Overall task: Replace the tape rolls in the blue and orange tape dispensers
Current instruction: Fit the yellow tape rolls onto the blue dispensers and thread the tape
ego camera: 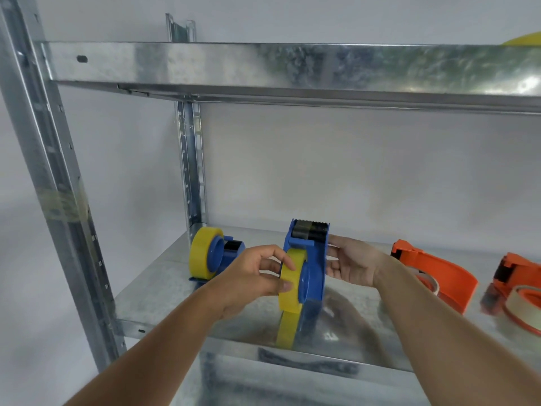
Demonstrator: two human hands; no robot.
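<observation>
A blue tape dispenser stands upright on the metal shelf, its cutter end up. My right hand grips its right side. A yellow tape roll sits on the dispenser's blue hub, and my left hand pinches the roll's left edge with thumb and fingers. A second blue dispenser with a yellow roll lies to the left near the back post. Two orange dispensers with pale, thin rolls lie on the right.
The galvanised shelf above overhangs the work area, with something yellow on its far right. Upright metal posts stand at the left front and left back. A white wall closes the back.
</observation>
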